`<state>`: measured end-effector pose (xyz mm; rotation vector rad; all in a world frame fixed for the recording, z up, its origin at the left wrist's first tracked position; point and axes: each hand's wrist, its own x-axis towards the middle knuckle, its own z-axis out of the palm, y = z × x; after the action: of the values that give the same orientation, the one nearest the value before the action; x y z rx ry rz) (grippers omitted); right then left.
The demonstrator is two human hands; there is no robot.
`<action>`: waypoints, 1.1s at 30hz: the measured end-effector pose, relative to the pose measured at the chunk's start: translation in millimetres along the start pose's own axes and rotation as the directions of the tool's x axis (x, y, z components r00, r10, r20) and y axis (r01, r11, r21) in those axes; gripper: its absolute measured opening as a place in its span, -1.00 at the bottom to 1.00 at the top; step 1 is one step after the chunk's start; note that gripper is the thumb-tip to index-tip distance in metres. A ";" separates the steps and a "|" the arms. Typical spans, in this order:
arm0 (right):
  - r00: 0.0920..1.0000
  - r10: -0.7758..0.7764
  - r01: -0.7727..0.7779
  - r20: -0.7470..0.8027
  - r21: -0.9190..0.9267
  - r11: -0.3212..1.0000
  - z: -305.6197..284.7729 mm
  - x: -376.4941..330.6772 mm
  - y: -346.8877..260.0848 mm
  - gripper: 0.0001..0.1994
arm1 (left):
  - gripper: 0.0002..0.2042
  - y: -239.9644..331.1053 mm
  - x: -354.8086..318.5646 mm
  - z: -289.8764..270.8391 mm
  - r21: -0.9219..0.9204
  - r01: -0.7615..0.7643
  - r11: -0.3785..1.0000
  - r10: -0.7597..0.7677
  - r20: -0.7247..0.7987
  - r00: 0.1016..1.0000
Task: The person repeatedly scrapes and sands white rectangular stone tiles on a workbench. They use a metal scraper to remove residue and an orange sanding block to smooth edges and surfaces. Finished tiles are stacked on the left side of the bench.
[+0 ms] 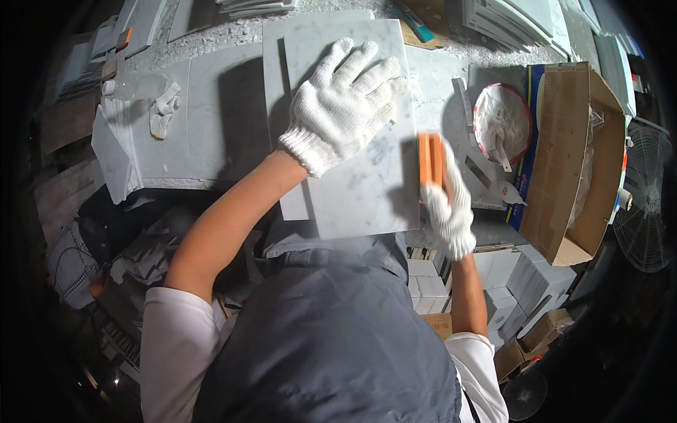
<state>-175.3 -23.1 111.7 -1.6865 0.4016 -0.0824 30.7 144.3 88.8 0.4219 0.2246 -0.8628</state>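
My left hand, in a white knit glove, lies flat with fingers spread on a grey-veined white marble tile. This tile rests over another marble slab, whose left side sticks out beneath it. In my gloved right hand is an orange grooved sanding block, held upright beside the tile's right edge. My fingers wrap round the block's near end and right side. Whether the block touches the edge, I cannot tell.
Right of the tile are a red-rimmed bowl of white paste and an open cardboard box. At left lie a clear bottle and a crumpled white glove. Tile stacks stand at the back; a fan is far right.
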 end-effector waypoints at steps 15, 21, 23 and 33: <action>0.999 -0.021 -0.001 -0.041 -0.486 0.874 -4.5 -11.8 4.2 -0.17 | -0.55 12.2 -7.6 25.0 0.146 -0.245 -0.958 -0.113 0.594 0.796; 0.992 -0.127 0.114 -0.008 -0.391 0.913 -1.0 -7.5 0.9 -0.19 | -0.60 12.8 -6.4 20.9 0.223 -0.271 -0.936 -0.076 0.626 0.776; 0.973 -0.232 0.230 0.017 -0.212 0.950 0.1 -5.8 2.5 -0.20 | -0.60 11.8 -6.5 19.8 0.232 -0.278 -0.932 -0.074 0.630 0.773; 0.994 -0.076 0.078 0.074 -0.017 0.997 -6.6 -6.4 7.0 -0.23 | -0.55 11.3 -5.0 19.7 0.156 -0.241 -0.958 -0.097 0.612 0.785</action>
<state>-184.7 -28.0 107.0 -1.7192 0.2834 -0.0738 36.7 145.5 111.2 2.5744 -1.5811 0.3394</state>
